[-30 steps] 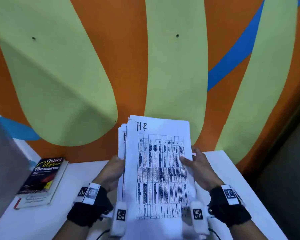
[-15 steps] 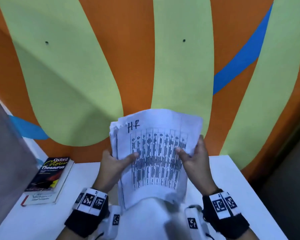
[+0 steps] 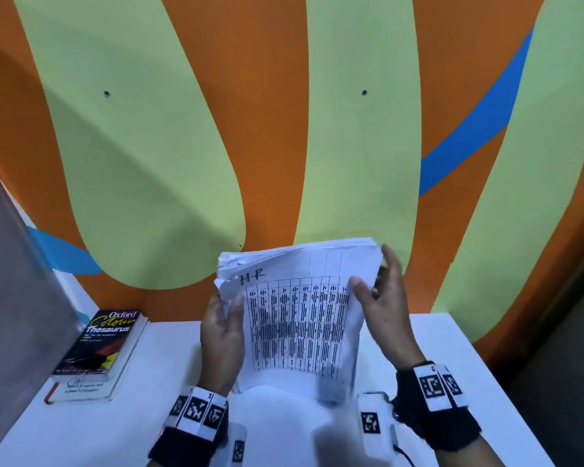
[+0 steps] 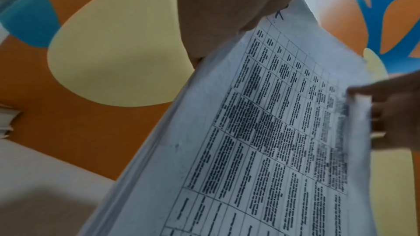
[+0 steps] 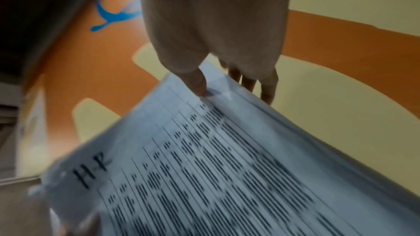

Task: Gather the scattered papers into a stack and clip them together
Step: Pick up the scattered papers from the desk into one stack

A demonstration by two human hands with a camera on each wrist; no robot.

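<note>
A thick stack of white papers (image 3: 300,318), its top sheet printed with a table and marked "H.R" by hand, stands on its lower edge on the white table (image 3: 459,362) and bends back toward the wall. My left hand (image 3: 221,328) grips the stack's left edge, thumb on the front. My right hand (image 3: 378,298) holds the upper right corner, thumb on the front and fingers behind. The left wrist view shows the stack of papers (image 4: 261,132) from below with blurred text. In the right wrist view my thumb presses on the stack of papers (image 5: 204,159) near its corner. No clip is visible.
An Oxford Colour Thesaurus book (image 3: 103,342) lies on another book at the table's left side. A grey panel (image 3: 11,291) stands at the far left. The painted orange, green and blue wall (image 3: 267,129) rises right behind the table. The table's right edge drops to a dark floor.
The stack has sunk lower and bent further back. My left hand slid up its left edge and my right hand rose to the top right corner.
</note>
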